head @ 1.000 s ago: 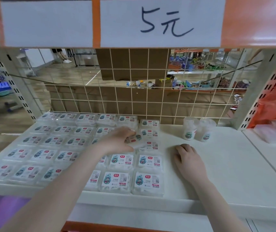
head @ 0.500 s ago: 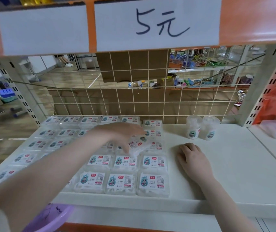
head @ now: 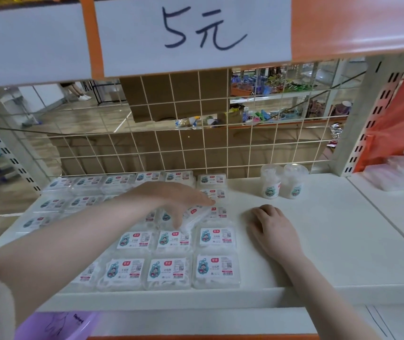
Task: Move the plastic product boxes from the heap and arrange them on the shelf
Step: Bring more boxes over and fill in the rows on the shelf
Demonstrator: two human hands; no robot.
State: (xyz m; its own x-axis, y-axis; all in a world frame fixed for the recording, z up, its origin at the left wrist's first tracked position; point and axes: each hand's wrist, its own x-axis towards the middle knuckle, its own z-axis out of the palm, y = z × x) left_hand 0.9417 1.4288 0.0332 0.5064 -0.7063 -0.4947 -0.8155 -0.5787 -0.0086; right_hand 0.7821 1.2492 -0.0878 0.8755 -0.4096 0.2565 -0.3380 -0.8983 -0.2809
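While my left hand [head: 171,200] pinches a tilted clear plastic labelled box [head: 195,214] above the rows, my right hand [head: 273,228] rests loosely curled and empty on the white shelf [head: 343,241]. Two clear round tubs [head: 282,180] stand far right.

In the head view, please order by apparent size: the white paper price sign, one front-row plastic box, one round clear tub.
1. White paper price sign, clearly largest.
2. Front-row clear plastic box.
3. Round clear plastic tub, which sits farther back, so box versus tub is uncertain.

bare shelf [head: 331,241] right of box rows [head: 217,269], two cups [head: 282,182] behind
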